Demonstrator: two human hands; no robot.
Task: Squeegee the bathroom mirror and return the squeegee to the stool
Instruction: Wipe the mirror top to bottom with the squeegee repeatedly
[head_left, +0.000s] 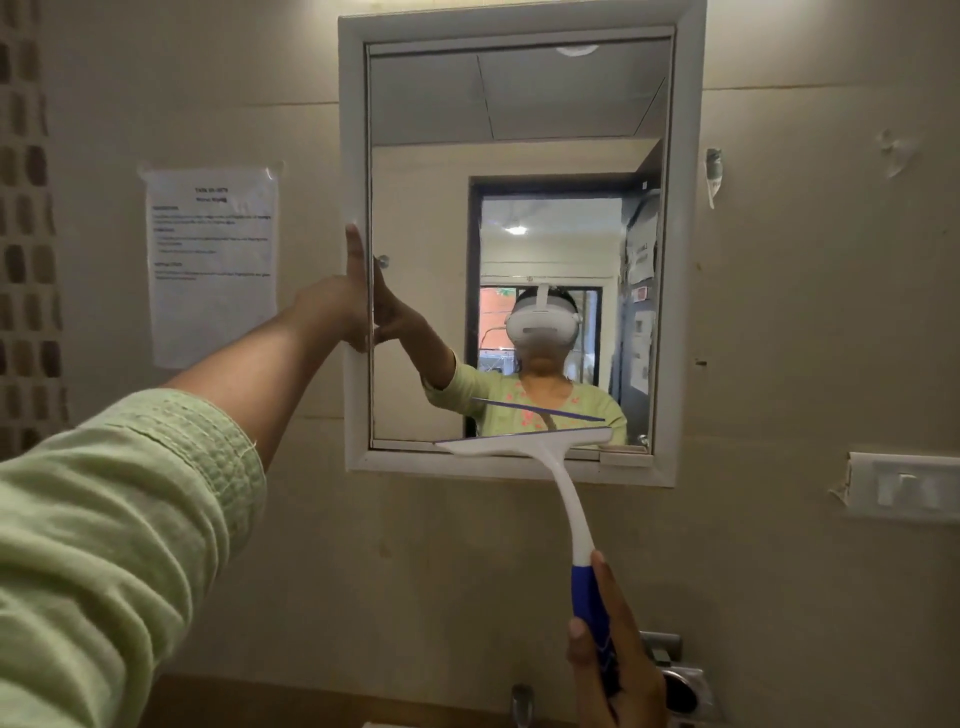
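The bathroom mirror (519, 156) hangs on the wall in a white frame (353, 130). My right hand (610, 660) grips the blue handle of a white squeegee (569, 499). Its blade lies across the mirror's bottom edge, right of centre, slightly tilted. My left hand (353, 291) is flat, fingers up, pressed against the left side of the frame at mid height. The green sleeve of my left arm fills the lower left. The stool is out of view.
A printed paper sheet (213, 265) is taped to the wall left of the mirror. A white fixture (904, 488) sticks out at the right. A tap (522, 699) and a metal fitting (680, 680) sit below, beside my right hand.
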